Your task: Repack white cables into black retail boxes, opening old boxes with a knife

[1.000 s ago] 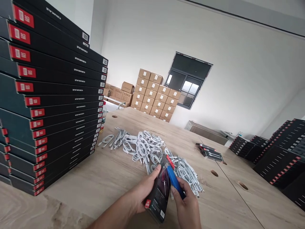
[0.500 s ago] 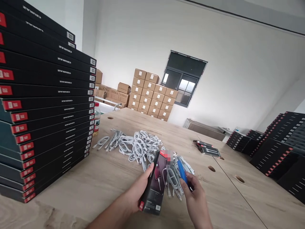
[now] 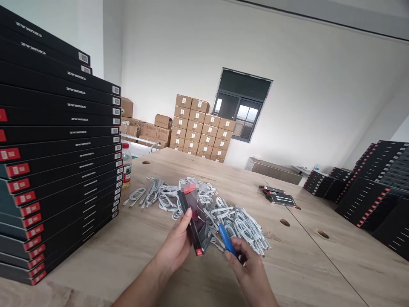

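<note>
My left hand (image 3: 177,246) grips a slim black and red cable box (image 3: 200,228) by its side, tilted above the table with a picture of a phone and cable showing. Held in my right hand (image 3: 248,265) is a blue box cutter (image 3: 227,239), pointing up and to the left, just right of the box and apart from it. Its blade cannot be made out. Behind both hands lies a spread pile of coiled white cables (image 3: 246,226), partly hidden by the box.
A tall stack of black boxes (image 3: 73,170) rises at the left, beside a red-capped bottle (image 3: 127,166). Several flat packages (image 3: 281,199) lie on the wooden table (image 3: 306,268) at the right. More black boxes (image 3: 383,187) stand at the far right. Brown cartons (image 3: 201,128) are piled behind.
The cable box has moved left and up and is turned more onto its narrow side. My right hand has come left with the box cutter. The view has shifted slightly.
</note>
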Action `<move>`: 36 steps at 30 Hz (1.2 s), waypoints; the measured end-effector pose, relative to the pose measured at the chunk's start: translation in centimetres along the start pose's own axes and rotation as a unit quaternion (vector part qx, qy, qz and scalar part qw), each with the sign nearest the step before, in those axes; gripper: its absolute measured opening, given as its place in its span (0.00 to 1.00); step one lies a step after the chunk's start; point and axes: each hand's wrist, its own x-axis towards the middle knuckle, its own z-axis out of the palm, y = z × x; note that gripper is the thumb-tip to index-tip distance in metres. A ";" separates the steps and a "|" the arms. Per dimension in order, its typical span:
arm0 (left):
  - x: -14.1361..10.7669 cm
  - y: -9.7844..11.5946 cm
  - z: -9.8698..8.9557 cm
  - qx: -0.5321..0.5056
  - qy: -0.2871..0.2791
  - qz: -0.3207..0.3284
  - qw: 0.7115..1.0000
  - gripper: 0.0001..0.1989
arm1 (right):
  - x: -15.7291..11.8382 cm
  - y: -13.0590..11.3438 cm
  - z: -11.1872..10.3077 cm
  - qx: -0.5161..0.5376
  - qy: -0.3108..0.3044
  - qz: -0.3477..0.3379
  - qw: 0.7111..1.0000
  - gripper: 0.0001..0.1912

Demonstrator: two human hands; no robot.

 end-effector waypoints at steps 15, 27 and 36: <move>-0.8 -0.1 -1.3 0.305 -0.042 0.060 0.949 0.25 | -1.2 0.7 1.9 0.009 -0.064 -0.008 0.998 0.19; -2.3 -0.9 0.0 0.304 -0.035 0.019 0.952 0.30 | 1.6 -0.3 -0.5 0.037 0.149 0.073 0.985 0.31; -0.9 0.0 -0.7 0.352 0.052 0.144 0.924 0.26 | -1.1 -0.3 1.9 0.093 -0.079 0.038 0.992 0.21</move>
